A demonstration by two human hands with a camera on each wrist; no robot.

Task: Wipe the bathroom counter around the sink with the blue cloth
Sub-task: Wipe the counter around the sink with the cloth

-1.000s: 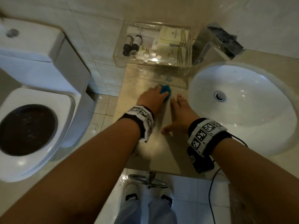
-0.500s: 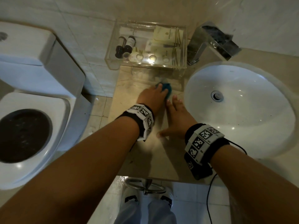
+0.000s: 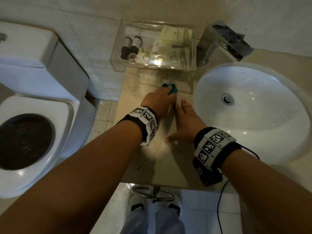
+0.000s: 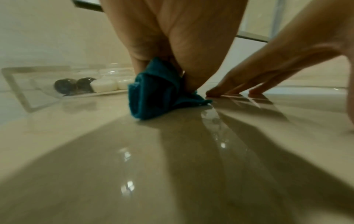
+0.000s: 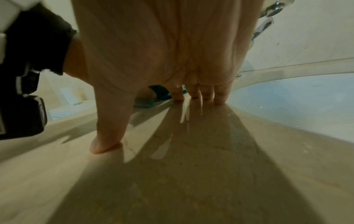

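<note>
A bunched blue cloth [image 3: 170, 88] lies on the beige counter [image 3: 162, 159] left of the white sink [image 3: 270, 149]. My left hand [image 3: 158, 101] grips the cloth [image 4: 155, 89] and presses it onto the counter [image 4: 134, 166], just in front of the clear tray. My right hand [image 3: 184, 122] rests flat beside it, fingers straight, fingertips [image 5: 193, 95] and thumb touching the counter [image 5: 191, 174] at the sink's [image 5: 298, 97] left rim. The cloth [image 5: 160, 93] shows behind the right fingers.
A clear acrylic tray [image 3: 118, 65] with small bottles and packets stands at the back of the counter. A chrome faucet [image 3: 219, 41] rises behind the sink. A toilet [image 3: 33, 105] with a raised seat is at the left. My feet and a floor stand [image 3: 152, 194] show below the counter edge.
My left hand has pushed the cloth a little farther back toward the clear tray. The right hand has stayed flat on the counter.
</note>
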